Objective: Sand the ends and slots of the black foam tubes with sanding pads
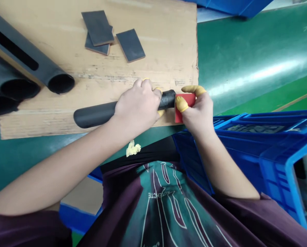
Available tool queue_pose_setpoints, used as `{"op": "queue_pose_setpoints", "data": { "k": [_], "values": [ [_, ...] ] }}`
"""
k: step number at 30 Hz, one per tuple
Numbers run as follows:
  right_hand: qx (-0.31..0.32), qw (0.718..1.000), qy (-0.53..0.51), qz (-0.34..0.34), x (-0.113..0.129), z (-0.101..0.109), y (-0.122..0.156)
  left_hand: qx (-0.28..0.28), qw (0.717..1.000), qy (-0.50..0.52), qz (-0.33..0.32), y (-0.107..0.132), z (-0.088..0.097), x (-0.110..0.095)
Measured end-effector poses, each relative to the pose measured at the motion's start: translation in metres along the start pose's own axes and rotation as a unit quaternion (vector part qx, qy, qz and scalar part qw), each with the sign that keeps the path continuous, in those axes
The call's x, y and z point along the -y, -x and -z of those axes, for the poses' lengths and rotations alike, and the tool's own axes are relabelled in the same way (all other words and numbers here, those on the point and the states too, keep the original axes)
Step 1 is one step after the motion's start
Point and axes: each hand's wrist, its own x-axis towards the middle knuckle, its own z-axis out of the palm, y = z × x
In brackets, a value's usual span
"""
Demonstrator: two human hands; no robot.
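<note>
My left hand [138, 106] is wrapped round a black tube [95, 115] that lies across the front edge of a cardboard sheet [156, 51]. The tube's right end [169, 98] sticks out past my fingers. My right hand [198, 109], with yellow finger cots on thumb and forefinger, pinches a small red block [188, 100] pressed against that tube end.
Three larger black tubes [27, 67] lie at the left on the cardboard. Three dark flat rectangular pads [109, 36] rest at its far side. A green table [246, 58] lies beneath. Blue plastic crates [271, 144] stand at my right. A yellow scrap [133, 148] sits near my shirt.
</note>
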Motion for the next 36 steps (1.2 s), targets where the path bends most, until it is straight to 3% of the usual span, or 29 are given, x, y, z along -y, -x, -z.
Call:
{"op": "queue_pose_setpoints", "data": {
  "k": [4, 8, 13, 19, 23, 28, 36],
  "values": [
    [-0.030, 0.999, -0.041, -0.004, -0.012, 0.015, 0.015, 0.001, 1.000, -0.005, -0.007, -0.002, 0.000, 0.003],
    [-0.066, 0.993, -0.090, 0.028, -0.003, 0.018, 0.014, 0.002, 1.000, -0.009, -0.012, -0.004, 0.001, 0.003],
    [-0.019, 0.998, -0.018, 0.065, 0.027, 0.001, 0.005, 0.008, 0.999, -0.038, -0.020, -0.002, 0.006, 0.001],
    [-0.001, 0.999, 0.032, 0.036, 0.032, 0.001, 0.005, 0.011, 0.998, -0.063, 0.002, 0.014, 0.017, 0.007],
    [-0.001, 0.997, 0.062, 0.055, 0.040, -0.001, 0.006, 0.000, 0.998, -0.055, -0.006, 0.020, 0.010, 0.015],
    [0.057, 0.993, 0.090, 0.057, 0.056, -0.005, 0.000, -0.015, 0.999, -0.038, -0.014, 0.021, 0.004, 0.017],
    [0.044, 0.993, 0.110, 0.024, 0.061, -0.007, 0.000, -0.017, 1.000, -0.008, -0.020, 0.021, 0.003, 0.018]
  ]
}}
